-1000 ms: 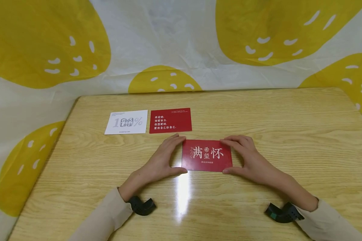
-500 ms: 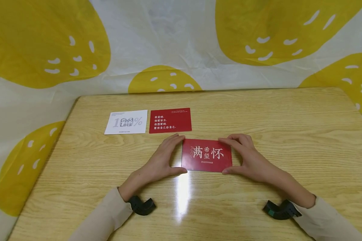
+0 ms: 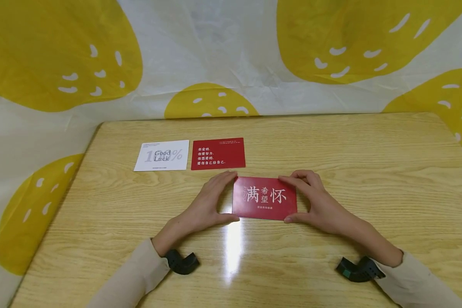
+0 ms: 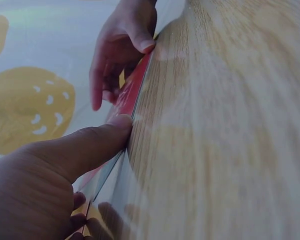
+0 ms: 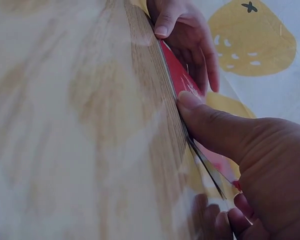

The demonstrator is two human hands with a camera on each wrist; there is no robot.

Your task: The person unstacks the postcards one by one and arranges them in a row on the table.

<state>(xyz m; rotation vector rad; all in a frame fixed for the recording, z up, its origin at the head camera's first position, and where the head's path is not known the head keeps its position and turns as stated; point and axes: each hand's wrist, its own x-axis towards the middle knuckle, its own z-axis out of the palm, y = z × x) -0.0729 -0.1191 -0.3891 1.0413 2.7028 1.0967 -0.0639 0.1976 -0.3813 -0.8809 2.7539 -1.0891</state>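
Note:
A red card (image 3: pixel 264 198) with large white Chinese characters lies flat, or nearly so, near the middle of the table. My left hand (image 3: pixel 205 205) grips its left end, thumb at the near corner and fingers at the far corner. At the opposite end my right hand (image 3: pixel 319 205) holds the card the same way, its index finger over the far right corner. In the left wrist view the left thumb (image 4: pixel 90 147) presses the card's near edge; the right wrist view shows the right thumb (image 5: pixel 215 125) on that edge too.
Beyond the left hand lie a white "Good Luck" card (image 3: pixel 161 155) and, just right of it, another red card (image 3: pixel 218 154) with lines of white text. The wooden table (image 3: pixel 350 145) meets a yellow-patterned cloth (image 3: pixel 235 51) at its back edge.
My right hand and wrist have shifted very slightly, the index finger reaching a little further over the card's far corner. The left hand and the other two cards stay put.

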